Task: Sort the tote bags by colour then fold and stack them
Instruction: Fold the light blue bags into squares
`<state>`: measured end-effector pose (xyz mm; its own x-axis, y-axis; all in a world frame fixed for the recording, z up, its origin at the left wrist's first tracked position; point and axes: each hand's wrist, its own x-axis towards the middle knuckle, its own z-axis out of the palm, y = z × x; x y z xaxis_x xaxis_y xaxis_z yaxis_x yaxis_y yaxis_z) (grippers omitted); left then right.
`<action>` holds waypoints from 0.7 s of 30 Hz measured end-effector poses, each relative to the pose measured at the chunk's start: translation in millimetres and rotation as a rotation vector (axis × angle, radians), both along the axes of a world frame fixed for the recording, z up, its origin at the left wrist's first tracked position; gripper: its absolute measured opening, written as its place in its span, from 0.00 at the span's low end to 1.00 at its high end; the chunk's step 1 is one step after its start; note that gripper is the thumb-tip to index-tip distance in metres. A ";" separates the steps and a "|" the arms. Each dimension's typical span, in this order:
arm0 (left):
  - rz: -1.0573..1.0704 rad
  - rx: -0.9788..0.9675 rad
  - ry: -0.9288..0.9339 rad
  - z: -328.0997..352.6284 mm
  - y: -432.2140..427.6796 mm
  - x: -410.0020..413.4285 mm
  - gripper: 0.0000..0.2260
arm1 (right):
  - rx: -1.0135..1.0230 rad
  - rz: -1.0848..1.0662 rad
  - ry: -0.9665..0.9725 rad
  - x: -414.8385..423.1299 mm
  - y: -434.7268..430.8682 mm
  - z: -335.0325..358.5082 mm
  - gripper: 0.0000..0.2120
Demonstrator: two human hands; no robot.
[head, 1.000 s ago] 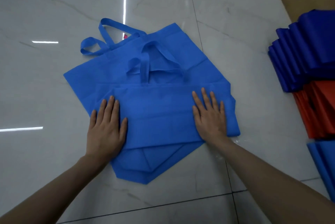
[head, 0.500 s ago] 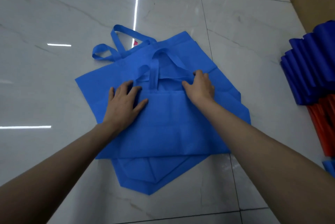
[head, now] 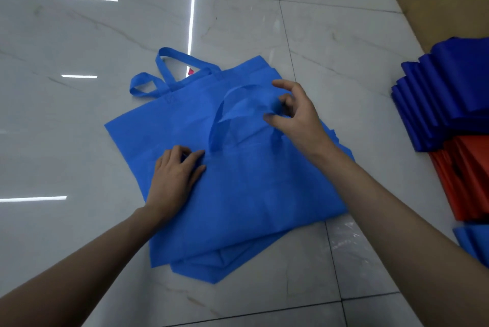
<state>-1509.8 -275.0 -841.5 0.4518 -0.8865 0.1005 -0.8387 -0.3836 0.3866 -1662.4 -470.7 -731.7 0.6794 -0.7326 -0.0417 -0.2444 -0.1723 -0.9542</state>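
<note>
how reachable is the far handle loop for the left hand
Probably yes: the left hand grips the blue tote bag, and only flat fabric lies between it and the far handle loop.

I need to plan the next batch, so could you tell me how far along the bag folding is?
Done: folded dark blue bags and orange bags lie stacked at the right. In hand: the left hand grips the top bag while the right hand pinches its handle. Left: folding it and the blue bags beneath it.
</note>
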 end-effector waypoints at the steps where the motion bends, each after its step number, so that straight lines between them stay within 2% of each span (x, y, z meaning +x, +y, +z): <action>1: 0.034 0.001 0.025 1.0 -1.1 -0.3 0.18 | -0.061 0.056 0.021 -7.4 5.8 5.0 0.24; 4: 0.135 0.028 0.090 6.5 -5.2 -2.4 0.13 | -0.358 0.250 0.183 -35.2 27.1 5.9 0.18; 10: 0.200 0.092 0.155 16.8 -3.2 -6.1 0.13 | -0.826 0.279 0.318 -74.5 65.7 -44.0 0.07; 12: 0.203 0.124 0.165 19.5 -2.7 -6.8 0.13 | -0.975 0.222 0.335 -80.7 74.3 -62.5 0.09; 15: 0.194 0.187 0.180 23.5 -0.4 -9.7 0.14 | -1.056 0.151 0.381 -84.9 81.5 -78.1 0.24; 16: 0.197 0.206 0.191 24.8 0.7 -11.0 0.14 | -1.097 0.170 0.397 -85.4 83.3 -80.7 0.26; 19: 0.194 0.207 0.258 26.2 6.3 -13.4 0.13 | -1.228 0.263 0.417 -85.5 91.8 -83.5 0.19; 21: 0.159 0.190 0.303 26.6 11.9 -12.9 0.10 | -1.235 0.309 0.468 -87.0 100.1 -86.4 0.18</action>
<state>-1522.8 -263.1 -814.9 0.5693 -0.7929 -0.2173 -0.6218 -0.5882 0.5172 -1749.4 -370.6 -818.1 0.9250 -0.2812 0.2557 -0.2965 -0.9548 0.0226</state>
